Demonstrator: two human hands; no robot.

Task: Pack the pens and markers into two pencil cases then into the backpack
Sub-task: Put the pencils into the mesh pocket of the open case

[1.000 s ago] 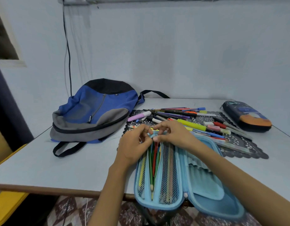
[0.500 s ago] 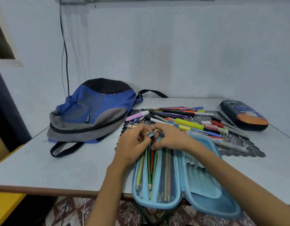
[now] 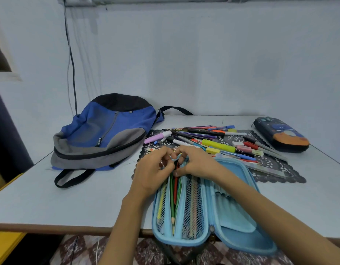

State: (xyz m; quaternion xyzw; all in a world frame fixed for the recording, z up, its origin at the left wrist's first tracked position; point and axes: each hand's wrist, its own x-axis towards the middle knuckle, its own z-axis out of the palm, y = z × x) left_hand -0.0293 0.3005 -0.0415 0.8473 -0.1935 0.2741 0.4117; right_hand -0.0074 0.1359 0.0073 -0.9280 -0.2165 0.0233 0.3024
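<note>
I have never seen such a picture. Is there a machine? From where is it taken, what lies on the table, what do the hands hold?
No machine: a person works with bare hands. A camera worn on the head looks forward and down, so the arms enter from below. The left hand and right hand pinch the far end of an open light blue pencil case; what exactly they pinch is hidden. Coloured pencils lie inside it. On the pale table also lie a blue, grey and black backpack, loose pens and markers on a black lace mat, and a closed dark pencil case with an orange end.
</note>
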